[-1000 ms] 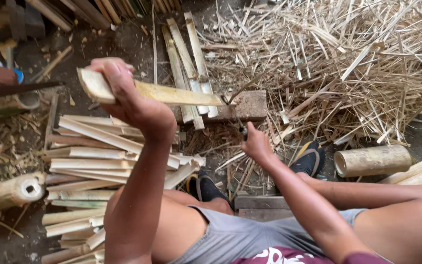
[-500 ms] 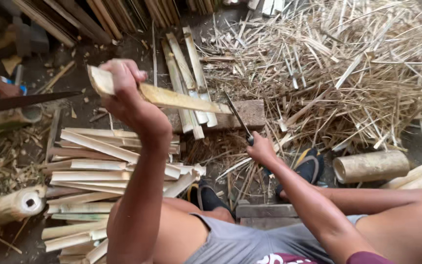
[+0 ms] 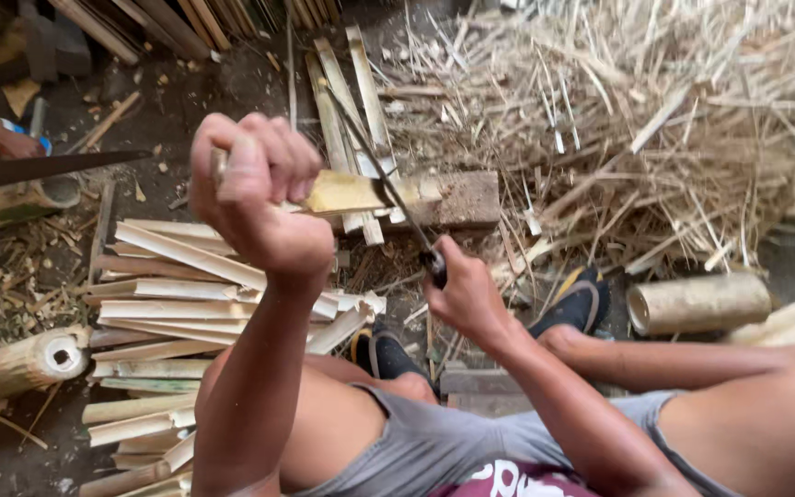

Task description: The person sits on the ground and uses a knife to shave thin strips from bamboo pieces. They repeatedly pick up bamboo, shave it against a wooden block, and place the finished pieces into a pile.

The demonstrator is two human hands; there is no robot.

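Left hand (image 3: 255, 189) grips a bamboo slat (image 3: 361, 191) held level above the wooden block (image 3: 457, 198); right hand (image 3: 466, 294) clasps the knife (image 3: 384, 175), blade set on the slat. Splitting appears under way; pressing the blade evenly along the grain seems required.

Dark dirt floor (image 3: 232, 83), daylight; heap of bamboo shavings (image 3: 655, 120) at right.
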